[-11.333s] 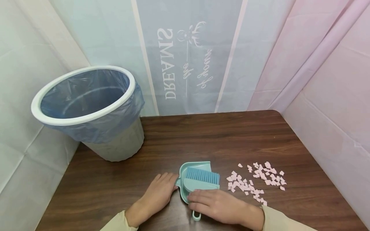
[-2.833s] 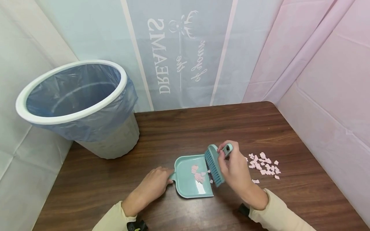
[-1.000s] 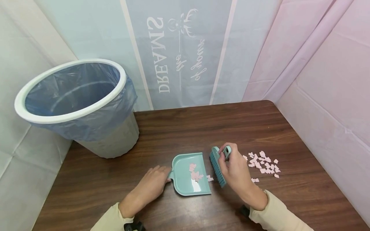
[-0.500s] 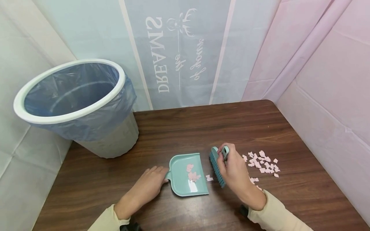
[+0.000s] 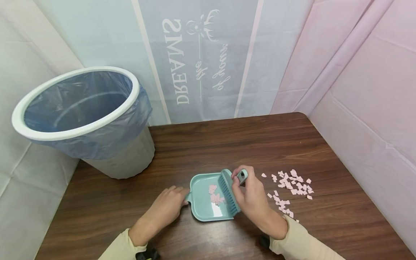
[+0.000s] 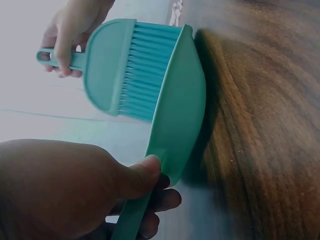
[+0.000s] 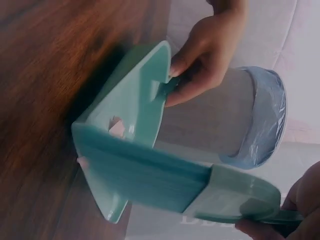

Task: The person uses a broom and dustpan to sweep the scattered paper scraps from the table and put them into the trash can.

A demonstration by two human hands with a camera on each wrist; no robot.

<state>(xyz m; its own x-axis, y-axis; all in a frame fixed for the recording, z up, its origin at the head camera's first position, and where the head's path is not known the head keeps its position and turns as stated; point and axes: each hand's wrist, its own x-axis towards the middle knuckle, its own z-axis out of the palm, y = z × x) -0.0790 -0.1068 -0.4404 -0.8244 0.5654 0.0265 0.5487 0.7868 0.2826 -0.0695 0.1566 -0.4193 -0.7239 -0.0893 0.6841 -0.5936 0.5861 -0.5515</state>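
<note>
A teal dustpan (image 5: 202,207) lies on the brown table with several pink paper scraps (image 5: 216,198) in it. My left hand (image 5: 165,207) grips its handle, thumb on top in the left wrist view. In my right hand (image 5: 253,196) is the handle of a teal hand brush (image 5: 229,193). The brush's bristles (image 6: 150,70) stand over the dustpan's front lip. One small scrap (image 7: 82,161) shows at that lip in the right wrist view. More pink scraps (image 5: 294,182) lie on the table right of my right hand.
A grey trash bin (image 5: 130,155) with a white rim and blue liner stands at the table's back left. Fabric sheets (image 5: 208,65) hang behind the table and along both sides. The wooden table (image 5: 211,144) stretches behind the dustpan.
The brush has moved left from the table beside the dustpan to over its front lip. The dustpan shifted slightly left, then stayed. Scraps formerly behind my right hand now show.
</note>
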